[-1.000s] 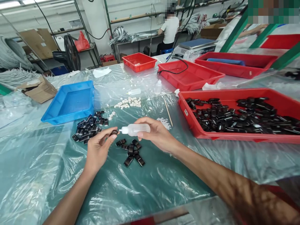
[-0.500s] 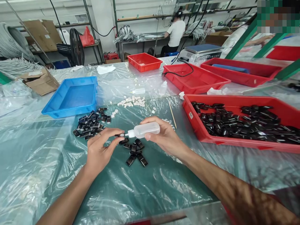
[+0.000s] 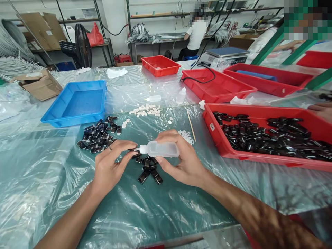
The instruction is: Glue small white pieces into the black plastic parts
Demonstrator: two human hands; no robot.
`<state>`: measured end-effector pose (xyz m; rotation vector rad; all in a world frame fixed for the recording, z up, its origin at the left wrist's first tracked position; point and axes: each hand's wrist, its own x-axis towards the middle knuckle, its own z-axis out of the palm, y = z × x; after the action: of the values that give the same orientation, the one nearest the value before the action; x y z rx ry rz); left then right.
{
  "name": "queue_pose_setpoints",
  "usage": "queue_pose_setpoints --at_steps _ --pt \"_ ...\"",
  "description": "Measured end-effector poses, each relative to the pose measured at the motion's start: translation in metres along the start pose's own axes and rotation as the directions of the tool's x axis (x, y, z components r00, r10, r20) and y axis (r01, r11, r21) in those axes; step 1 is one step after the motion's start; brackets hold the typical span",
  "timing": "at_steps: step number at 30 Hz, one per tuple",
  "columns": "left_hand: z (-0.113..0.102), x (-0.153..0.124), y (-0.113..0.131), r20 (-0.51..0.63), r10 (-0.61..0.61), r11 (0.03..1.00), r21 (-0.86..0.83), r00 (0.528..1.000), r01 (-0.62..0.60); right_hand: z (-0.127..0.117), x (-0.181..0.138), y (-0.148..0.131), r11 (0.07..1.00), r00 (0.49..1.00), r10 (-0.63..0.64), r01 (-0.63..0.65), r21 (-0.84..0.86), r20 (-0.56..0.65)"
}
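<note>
Between thumb and fingertips, my left hand (image 3: 110, 162) pinches a small black plastic part (image 3: 132, 150), mostly hidden by the fingers. My right hand (image 3: 181, 159) grips a translucent squeeze bottle (image 3: 164, 149) lying nearly level, its nozzle pointing left. The nozzle tip meets the black part or is right beside it; I cannot tell which. Below the bottle several loose black parts (image 3: 147, 162) lie on the plastic-covered table (image 3: 155, 211). A larger heap of black parts (image 3: 97, 136) sits beyond my left hand.
Small white pieces (image 3: 146, 110) lie scattered behind the bottle, with a wooden stick (image 3: 191, 125) to their right. A blue tray (image 3: 77, 121) stands at left. At right, another person's hand (image 3: 323, 110) reaches the red tray (image 3: 259, 159) of black parts.
My right hand has turned the bottle to a more level pose, and its nozzle is closer to my left fingertips. Another person's hand has appeared at the right edge.
</note>
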<state>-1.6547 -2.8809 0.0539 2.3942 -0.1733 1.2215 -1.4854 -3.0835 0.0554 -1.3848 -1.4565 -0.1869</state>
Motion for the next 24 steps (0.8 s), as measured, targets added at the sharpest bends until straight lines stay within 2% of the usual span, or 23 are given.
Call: queue_pose_setpoints --at_steps 6,24 --pt "0.0006 0.0006 0.0003 0.029 0.011 1.000 0.002 1.000 -0.011 -0.0040 0.0010 -0.0057 0.998 0.999 -0.036 0.038 -0.056 0.032" --pt "-0.0005 0.0042 0.0049 0.086 -0.010 1.000 0.023 0.996 0.008 -0.0035 0.0001 -0.0088 0.990 0.996 -0.084 0.084 -0.109 0.008"
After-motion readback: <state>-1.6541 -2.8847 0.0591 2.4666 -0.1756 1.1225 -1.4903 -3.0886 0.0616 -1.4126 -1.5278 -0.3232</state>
